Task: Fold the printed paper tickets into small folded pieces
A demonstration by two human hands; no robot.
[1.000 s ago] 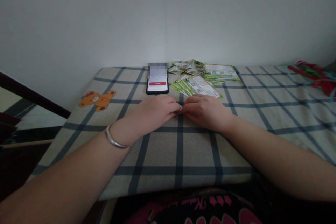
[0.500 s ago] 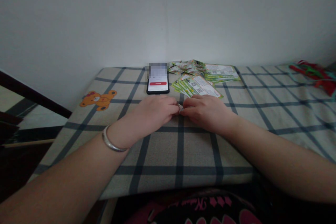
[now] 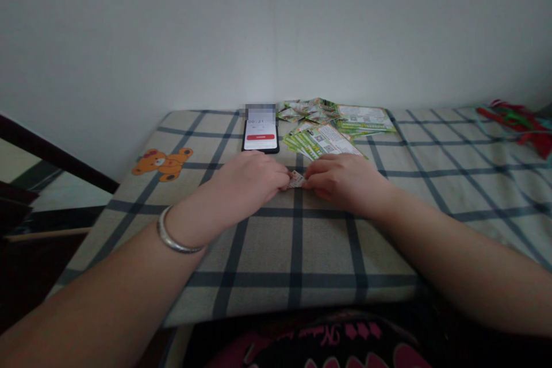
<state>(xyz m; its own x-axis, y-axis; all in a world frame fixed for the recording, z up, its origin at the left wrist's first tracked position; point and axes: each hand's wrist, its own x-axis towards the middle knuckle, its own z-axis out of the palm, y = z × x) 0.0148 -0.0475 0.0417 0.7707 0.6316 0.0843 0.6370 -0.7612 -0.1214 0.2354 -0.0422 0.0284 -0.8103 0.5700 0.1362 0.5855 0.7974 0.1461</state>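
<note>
Between my two hands is a small folded piece of printed paper point(image 3: 296, 179), pale with reddish marks, low over the checked cloth. My left hand point(image 3: 252, 179), with a silver bangle on the wrist, pinches its left end. The right end sits in the closed fingertips of my right hand point(image 3: 345, 181). Most of the paper's edges are hidden by the fingers. Just beyond the right hand lies a fan of green and white printed leaflets point(image 3: 321, 141). A phone point(image 3: 261, 133) with a lit screen lies beyond the left hand.
Folded green paper pieces point(image 3: 308, 110) lie by the wall, beside more flat leaflets point(image 3: 366, 119). An orange bear cutout point(image 3: 161, 164) is on the left of the checked tablecloth point(image 3: 267, 259). Red and green cloth-like items point(image 3: 517, 121) lie at the far right.
My hands have moved slightly apart, and more of the folded paper shows between them. The left hand shifted a little left, the right a little right.
</note>
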